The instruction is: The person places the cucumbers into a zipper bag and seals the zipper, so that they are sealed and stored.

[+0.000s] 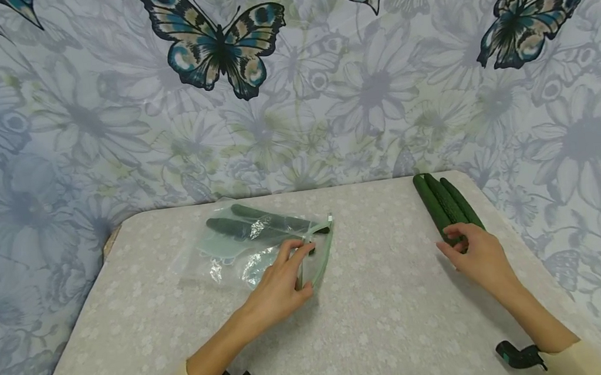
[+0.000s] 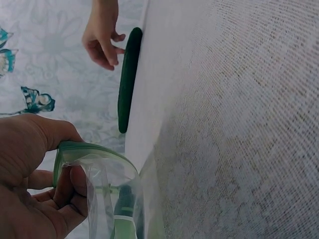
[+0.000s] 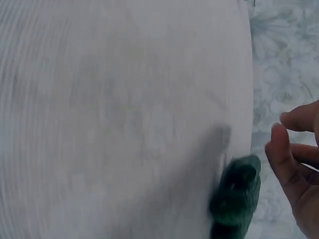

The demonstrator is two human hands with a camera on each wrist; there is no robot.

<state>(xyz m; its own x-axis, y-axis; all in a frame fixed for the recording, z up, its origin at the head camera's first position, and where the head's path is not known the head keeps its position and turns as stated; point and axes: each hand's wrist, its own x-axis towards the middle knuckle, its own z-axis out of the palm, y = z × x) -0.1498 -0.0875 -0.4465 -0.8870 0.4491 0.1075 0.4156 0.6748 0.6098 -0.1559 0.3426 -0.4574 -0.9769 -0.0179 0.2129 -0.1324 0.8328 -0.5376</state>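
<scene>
My left hand [image 1: 281, 280] holds the green-edged mouth of a clear zip bag [image 1: 220, 244], thumb on one side of the rim and fingers inside it, as the left wrist view shows. Two dark green cucumbers [image 1: 226, 227] lie in the bag, their tips toward its mouth. At the right of the table, three cucumbers [image 1: 446, 202] lie side by side. Just over their near ends hovers my right hand [image 1: 481, 256], fingers loosely bent and nothing between them. In the right wrist view, its fingertips [image 3: 279, 134] stand apart from the blurred cucumber ends [image 3: 235, 196].
A pale patterned cloth covers the table [image 1: 373, 299]. Behind it and at both sides hangs a butterfly-and-flower backdrop [image 1: 295, 123], close against the table's far edge. The three cucumbers lie near the table's right edge.
</scene>
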